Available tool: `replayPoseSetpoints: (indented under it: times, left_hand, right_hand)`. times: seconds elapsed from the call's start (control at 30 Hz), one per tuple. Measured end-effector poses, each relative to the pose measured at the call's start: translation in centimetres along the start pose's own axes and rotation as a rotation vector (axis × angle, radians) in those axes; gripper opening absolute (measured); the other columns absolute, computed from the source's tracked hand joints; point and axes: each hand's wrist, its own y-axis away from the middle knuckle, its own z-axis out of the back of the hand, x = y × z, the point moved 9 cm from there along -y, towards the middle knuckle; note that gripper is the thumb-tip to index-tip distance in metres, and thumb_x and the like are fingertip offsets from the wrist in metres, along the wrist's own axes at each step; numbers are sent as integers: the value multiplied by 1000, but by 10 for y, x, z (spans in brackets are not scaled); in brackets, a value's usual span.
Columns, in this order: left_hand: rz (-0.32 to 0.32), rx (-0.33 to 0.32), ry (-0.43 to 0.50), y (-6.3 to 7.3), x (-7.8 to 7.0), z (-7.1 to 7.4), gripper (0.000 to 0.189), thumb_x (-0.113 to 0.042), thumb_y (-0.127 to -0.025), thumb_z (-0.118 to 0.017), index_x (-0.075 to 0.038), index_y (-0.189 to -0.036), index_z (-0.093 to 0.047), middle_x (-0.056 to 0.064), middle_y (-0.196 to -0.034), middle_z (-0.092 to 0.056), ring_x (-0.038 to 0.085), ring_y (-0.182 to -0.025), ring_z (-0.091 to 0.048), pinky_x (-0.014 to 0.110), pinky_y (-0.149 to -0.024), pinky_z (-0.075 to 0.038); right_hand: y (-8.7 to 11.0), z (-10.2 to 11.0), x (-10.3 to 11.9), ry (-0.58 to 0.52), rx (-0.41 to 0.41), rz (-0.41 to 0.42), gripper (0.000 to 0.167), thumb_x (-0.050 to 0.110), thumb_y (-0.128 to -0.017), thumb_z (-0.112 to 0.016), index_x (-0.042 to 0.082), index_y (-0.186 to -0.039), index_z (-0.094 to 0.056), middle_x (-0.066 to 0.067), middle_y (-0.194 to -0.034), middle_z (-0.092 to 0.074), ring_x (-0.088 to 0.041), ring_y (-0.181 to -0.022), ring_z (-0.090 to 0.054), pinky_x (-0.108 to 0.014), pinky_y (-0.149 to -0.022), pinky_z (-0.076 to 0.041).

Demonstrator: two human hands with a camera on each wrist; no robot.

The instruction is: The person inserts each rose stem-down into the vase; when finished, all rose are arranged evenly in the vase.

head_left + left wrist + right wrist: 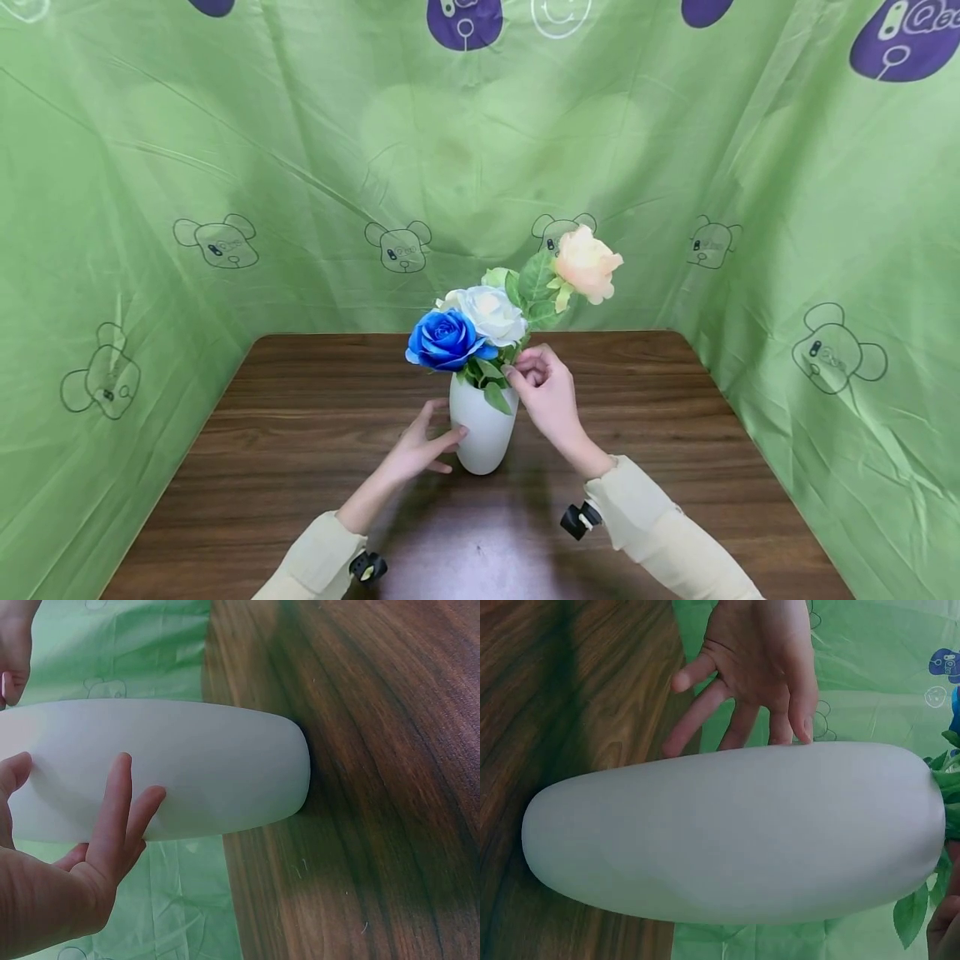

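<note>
A white vase [482,429] stands upright on the table, holding a blue rose [446,338] and a white rose [492,314]. My left hand [422,446] is at the vase's left side, its fingers spread and fairly straight; in the left wrist view its fingertips [120,769] lie against the white wall. At the vase's mouth, my right hand [547,392] pinches the stem of a peach rose [588,264] between thumb and fingers. That rose leans out to the right, above the others, with green leaves [537,279] along its stem. The lower stems are hidden inside the vase.
The brown wooden table [300,433] lies under the vase. Green cloth [315,167] with printed bears and purple patches hangs behind it and along both sides. Each wrist carries a small black camera, one at the left cuff [367,567] and one at the right cuff [580,521].
</note>
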Motion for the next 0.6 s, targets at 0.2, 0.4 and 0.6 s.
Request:
replayPoseSetpoints:
  times: [0.2, 0.4, 0.6]
  left_hand:
    - [43, -8, 9, 0, 2, 1, 67, -38, -80, -64, -13, -131, -28, 23, -131, -30, 40, -94, -55, 47, -60, -52]
    - [40, 4, 24, 2, -5, 0, 66, -33, -82, -63, -10, -132, -26, 26, -130, -30, 42, -95, -53, 46, -59, -52]
    - [39, 12, 28, 11, -24, -4, 61, -25, -85, -61, -6, -131, -27, 28, -129, -30, 45, -95, -52, 46, -60, -52]
  right_hand:
    - [1, -4, 6, 106, 17, 22, 12, -5, -76, -63, -5, -84, -54, -11, -74, -60, -13, -47, -40, -17, -39, -31]
    - [1, 0, 0, 47, 16, -21, 11, -1, -79, -62, -4, -86, -55, -13, -72, -62, -11, -46, -49, -24, -39, -45]
    - [-1, 7, 4, 54, -55, 23, 9, -2, -79, -63, -3, -79, -54, -14, -67, -61, -10, -43, -49, -24, -36, -43]
